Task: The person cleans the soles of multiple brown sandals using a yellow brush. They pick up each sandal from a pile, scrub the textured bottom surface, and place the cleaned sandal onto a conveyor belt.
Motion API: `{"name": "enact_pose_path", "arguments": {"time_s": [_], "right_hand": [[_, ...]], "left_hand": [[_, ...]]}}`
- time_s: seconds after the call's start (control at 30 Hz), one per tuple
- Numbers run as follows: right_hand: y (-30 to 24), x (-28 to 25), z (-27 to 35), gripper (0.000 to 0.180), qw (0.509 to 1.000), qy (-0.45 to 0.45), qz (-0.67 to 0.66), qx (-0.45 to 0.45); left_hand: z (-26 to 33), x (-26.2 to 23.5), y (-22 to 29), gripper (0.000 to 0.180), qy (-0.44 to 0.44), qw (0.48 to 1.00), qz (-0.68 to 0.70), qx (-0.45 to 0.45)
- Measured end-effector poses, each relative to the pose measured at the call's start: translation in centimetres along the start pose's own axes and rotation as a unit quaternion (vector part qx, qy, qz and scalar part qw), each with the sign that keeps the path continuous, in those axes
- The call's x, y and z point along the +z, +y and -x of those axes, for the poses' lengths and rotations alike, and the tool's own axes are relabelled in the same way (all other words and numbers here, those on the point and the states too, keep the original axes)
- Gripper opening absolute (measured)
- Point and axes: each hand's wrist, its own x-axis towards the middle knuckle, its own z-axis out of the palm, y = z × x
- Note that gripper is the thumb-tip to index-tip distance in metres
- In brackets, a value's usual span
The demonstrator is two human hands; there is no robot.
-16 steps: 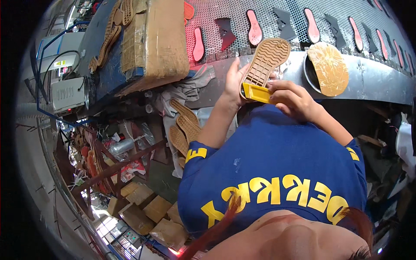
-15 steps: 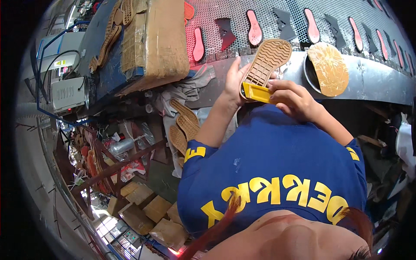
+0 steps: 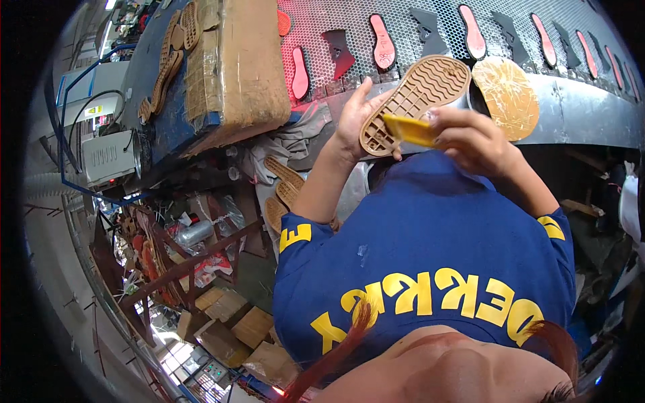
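Observation:
A tan shoe sole [image 3: 433,82] with a wavy and gridded tread rests tilted in my left hand [image 3: 351,126]. That hand's palm and fingers support the sole along its left edge and from beneath; the thumb sticks out to the side. In my right hand [image 3: 476,142] is a flat yellow tool [image 3: 407,129], pinched by its right end. The tool lies over the heel part of the sole and looks slightly blurred, so I cannot tell if it touches. Right of the sole, a round tan pad [image 3: 512,101] covered in pale streaks lies on the metal ledge [image 3: 581,114].
Beyond the ledge, a mesh conveyor [image 3: 413,10] carries pink insoles [image 3: 383,43] and dark cut pieces [image 3: 430,30]. At left stands a taped cardboard box [image 3: 252,67] on a blue surface. More tan soles [image 3: 287,185] lie left of my left arm. Cartons [image 3: 255,326] sit lower left.
The sole has tilted further to the right and shifted slightly. My right hand and the yellow tool have moved up and right. The whole view has shifted a little.

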Motion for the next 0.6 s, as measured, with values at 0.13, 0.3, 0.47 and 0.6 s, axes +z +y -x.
{"name": "enact_pose_path", "arguments": {"time_s": [0.13,0.3,0.47,0.6], "right_hand": [[1.2,-1.8,2.5,0.013,0.976,0.189,0.004,0.109],[5.3,0.2,7.7,0.017,0.789,0.436,-0.101,0.422],[10.7,3.4,16.9,0.012,0.856,0.193,0.227,0.423],[12.4,4.8,20.3,0.016,0.864,0.120,0.352,0.339]], "left_hand": [[-0.7,-0.8,0.3,0.071,-0.035,0.994,-0.082,0.057],[0.0,-1.1,-1.9,0.054,0.047,0.930,-0.198,0.306],[1.9,-2.1,-2.1,0.061,0.112,0.830,-0.346,0.423],[2.2,-2.6,-1.0,0.084,0.173,0.734,-0.523,0.398]]}}
